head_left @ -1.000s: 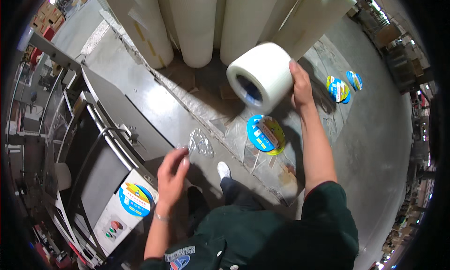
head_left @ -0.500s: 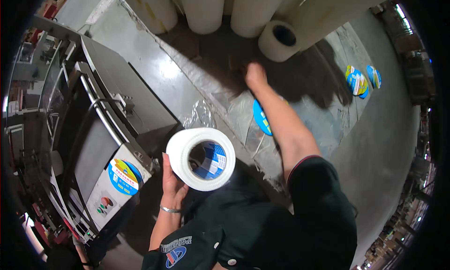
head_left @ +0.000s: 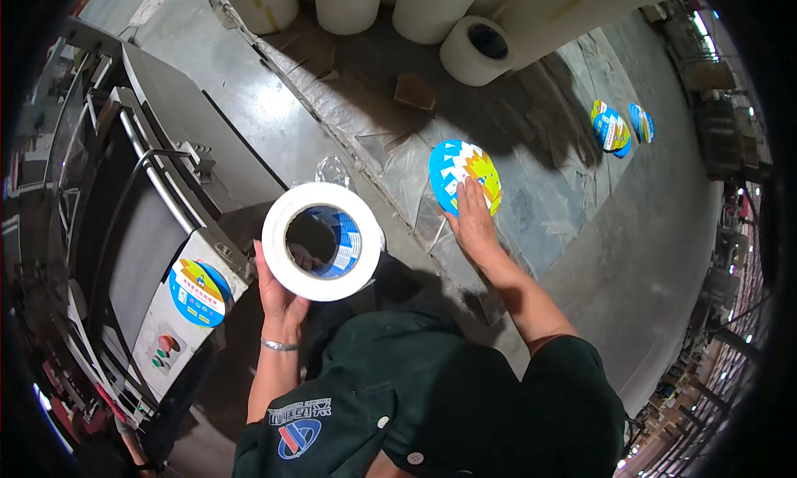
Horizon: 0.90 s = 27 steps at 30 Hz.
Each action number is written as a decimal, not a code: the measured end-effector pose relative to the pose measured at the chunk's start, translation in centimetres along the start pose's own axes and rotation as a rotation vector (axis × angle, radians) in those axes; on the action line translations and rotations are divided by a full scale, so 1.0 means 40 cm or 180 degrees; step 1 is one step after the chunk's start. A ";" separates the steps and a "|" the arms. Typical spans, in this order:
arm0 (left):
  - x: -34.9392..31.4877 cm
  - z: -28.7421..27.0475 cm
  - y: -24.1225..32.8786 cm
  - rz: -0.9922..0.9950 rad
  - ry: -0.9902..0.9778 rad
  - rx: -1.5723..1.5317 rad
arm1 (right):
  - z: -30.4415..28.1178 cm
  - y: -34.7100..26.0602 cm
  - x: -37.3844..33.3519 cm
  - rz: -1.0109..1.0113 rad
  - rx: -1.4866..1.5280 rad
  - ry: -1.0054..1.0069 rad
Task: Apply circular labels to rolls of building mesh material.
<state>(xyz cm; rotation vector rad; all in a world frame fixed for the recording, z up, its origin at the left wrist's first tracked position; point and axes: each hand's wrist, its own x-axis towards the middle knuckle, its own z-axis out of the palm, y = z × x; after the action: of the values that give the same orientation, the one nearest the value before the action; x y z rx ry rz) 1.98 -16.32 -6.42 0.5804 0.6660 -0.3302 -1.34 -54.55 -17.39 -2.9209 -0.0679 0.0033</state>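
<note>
L fingers grip white roll | R fingers flat on round label

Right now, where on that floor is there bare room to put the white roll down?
Bare grey floor lies to the right of the right hand, below the two round labels. The flat grey machine top is also free. It is crowded along the top, where white rolls stand, and on the crumpled plastic sheet. The left hand holds the white roll.

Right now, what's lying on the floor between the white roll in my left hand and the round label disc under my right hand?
In the head view, crumpled clear plastic film lies between the white roll and the round label disc.
</note>
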 end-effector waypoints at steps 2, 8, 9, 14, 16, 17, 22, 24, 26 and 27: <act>-0.007 -0.005 0.008 -0.0055 -0.0126 -0.0127 | 0.016 -0.015 -0.025 -0.0077 -0.0231 0.0027; -0.038 -0.053 0.108 -0.0280 -0.0419 -0.0454 | -0.168 -0.273 0.044 0.0073 0.0581 0.0699; -0.045 -0.065 0.128 -0.0306 -0.0400 -0.0447 | -0.236 -0.351 0.083 -0.0117 0.0681 0.1004; -0.086 -0.104 0.225 -0.0221 -0.0215 -0.0509 | -0.406 -0.763 0.122 -0.1793 0.1257 0.0844; -0.098 -0.127 0.263 -0.0130 -0.0272 -0.0440 | -0.407 -0.839 0.123 -0.2228 0.1337 0.0315; -0.103 -0.145 0.290 -0.0103 -0.0295 -0.0393 | -0.405 -0.860 0.130 -0.2348 0.1396 0.0153; -0.151 -0.245 0.407 -0.0014 -0.0403 -0.0565 | -0.419 -1.020 0.172 -0.2792 0.1680 -0.0004; -0.172 -0.268 0.441 0.0066 -0.0426 -0.0759 | -0.416 -1.106 0.173 -0.2844 0.1584 0.0165; -0.188 -0.288 0.487 0.0174 -0.0469 -0.0892 | -0.408 -1.176 0.175 -0.2935 0.1477 0.0250; -0.194 -0.306 0.512 0.0219 -0.0445 -0.0916 | -0.397 -1.203 0.175 -0.3009 0.1452 0.0219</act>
<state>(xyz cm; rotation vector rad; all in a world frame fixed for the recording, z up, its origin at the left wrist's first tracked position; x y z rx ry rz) -0.22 8.08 -1.00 0.3015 0.5453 -0.2033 3.57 -10.80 8.62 -2.1766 -1.2252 -0.2007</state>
